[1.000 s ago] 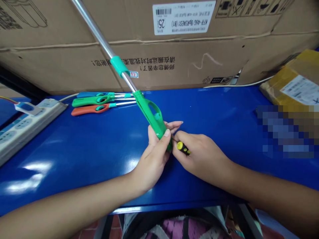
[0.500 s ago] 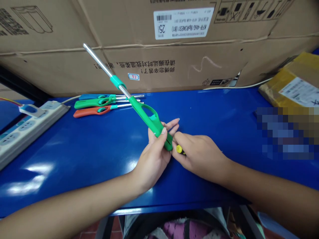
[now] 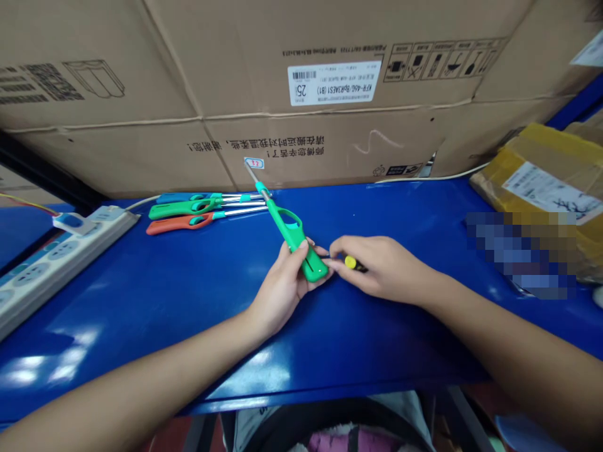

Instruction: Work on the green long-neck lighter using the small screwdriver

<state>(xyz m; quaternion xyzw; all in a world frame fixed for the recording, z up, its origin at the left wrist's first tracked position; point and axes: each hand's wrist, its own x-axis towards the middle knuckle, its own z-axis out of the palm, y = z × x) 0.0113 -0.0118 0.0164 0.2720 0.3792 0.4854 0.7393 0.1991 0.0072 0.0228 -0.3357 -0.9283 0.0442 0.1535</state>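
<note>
My left hand is closed around the handle of a green long-nosed gas lighter. The lighter is tilted, its metal tube pointing up and away to the left, its rounded butt end towards me. Close to that butt end is my right hand, with thumb and forefinger held near the left fingertips. Tucked in the right hand is a screwdriver with a yellow-and-black handle; most of it is hidden by the fingers and palm. Whether the right fingertips touch the lighter, I cannot tell.
A blue lighter, another green lighter and an orange lighter lie side by side at the back left. A power strip is at far left. Cardboard stands behind the blue table; a taped parcel sits right.
The lighter's tube has swung lower and points more away from me. My right hand has drawn slightly right from the lighter's butt, and its fingers have loosened. The camera view has shifted.
</note>
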